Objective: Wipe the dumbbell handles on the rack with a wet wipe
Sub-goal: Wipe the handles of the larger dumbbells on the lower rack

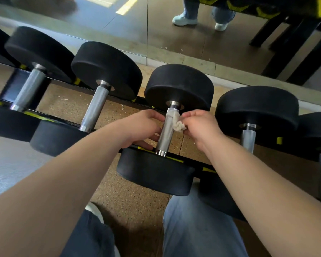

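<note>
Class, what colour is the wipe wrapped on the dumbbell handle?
Off-white; the wipe shows best in the head view.

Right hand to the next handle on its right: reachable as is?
Probably yes. The right hand pinches the wipe at the middle handle; the next handle lies close beside it, nothing between. The wipe, seemingly looped round the middle handle, would have to come free first.

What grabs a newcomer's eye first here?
Both hands meet at the centre dumbbell's steel handle: the right hand pinches a twisted white wet wipe looped on its upper end, and the left hand is close against its other side. Around them, big black dumbbells line the rack. The mirror behind reflects jeans and white shoes.
</note>
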